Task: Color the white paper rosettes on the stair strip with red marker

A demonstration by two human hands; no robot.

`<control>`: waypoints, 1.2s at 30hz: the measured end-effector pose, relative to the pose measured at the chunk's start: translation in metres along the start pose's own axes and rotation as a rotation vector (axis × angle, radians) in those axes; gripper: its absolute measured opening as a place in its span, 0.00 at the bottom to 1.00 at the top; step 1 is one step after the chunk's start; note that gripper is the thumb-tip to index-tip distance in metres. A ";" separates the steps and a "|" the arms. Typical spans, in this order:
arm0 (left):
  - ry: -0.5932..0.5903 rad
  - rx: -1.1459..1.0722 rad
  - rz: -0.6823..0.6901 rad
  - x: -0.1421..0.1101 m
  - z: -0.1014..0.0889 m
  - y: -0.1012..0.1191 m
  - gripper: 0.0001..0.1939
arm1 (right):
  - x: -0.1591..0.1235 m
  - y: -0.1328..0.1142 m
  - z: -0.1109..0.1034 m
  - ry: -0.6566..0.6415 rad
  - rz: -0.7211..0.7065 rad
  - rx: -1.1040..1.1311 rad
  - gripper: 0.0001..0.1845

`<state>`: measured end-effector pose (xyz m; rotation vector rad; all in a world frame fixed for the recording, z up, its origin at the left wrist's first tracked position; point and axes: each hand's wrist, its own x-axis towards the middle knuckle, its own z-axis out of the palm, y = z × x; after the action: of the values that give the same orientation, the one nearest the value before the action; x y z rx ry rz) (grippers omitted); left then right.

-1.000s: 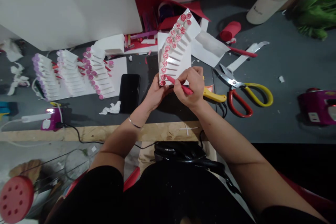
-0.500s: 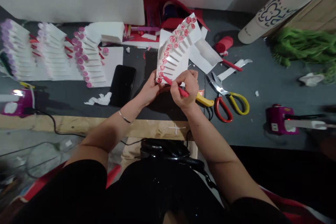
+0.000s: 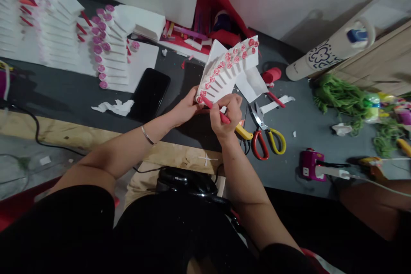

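Here, the right hand (image 3: pixel 226 117) pinches a red stick (image 3: pixel 215 112) between its fingers (image 3: pixel 233 105), and the left hand (image 3: pixel 185 108) grips the lower end of a white stepped holder (image 3: pixel 224 76) with small pink roses (image 3: pixel 236 55), raised above the dark counter (image 3: pixel 189 77).

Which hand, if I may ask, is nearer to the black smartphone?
Left. The left hand sits just beside the black smartphone, apart from it; the right hand is farther off, beyond the left hand.
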<state>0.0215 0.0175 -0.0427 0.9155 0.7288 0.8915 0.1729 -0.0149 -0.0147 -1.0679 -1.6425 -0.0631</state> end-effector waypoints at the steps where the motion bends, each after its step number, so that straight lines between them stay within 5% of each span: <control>1: -0.001 0.000 0.000 0.000 0.000 0.000 0.36 | -0.001 0.000 -0.001 -0.007 0.015 0.001 0.11; 11: 0.020 -0.074 -0.016 0.001 -0.001 -0.002 0.33 | 0.003 -0.006 -0.004 0.077 0.018 0.036 0.09; 36: 0.059 -0.097 -0.070 -0.004 0.007 0.013 0.30 | 0.000 0.001 -0.001 0.025 0.101 -0.076 0.10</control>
<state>0.0210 0.0156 -0.0280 0.7760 0.7570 0.8873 0.1746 -0.0150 -0.0145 -1.2013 -1.5718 -0.0726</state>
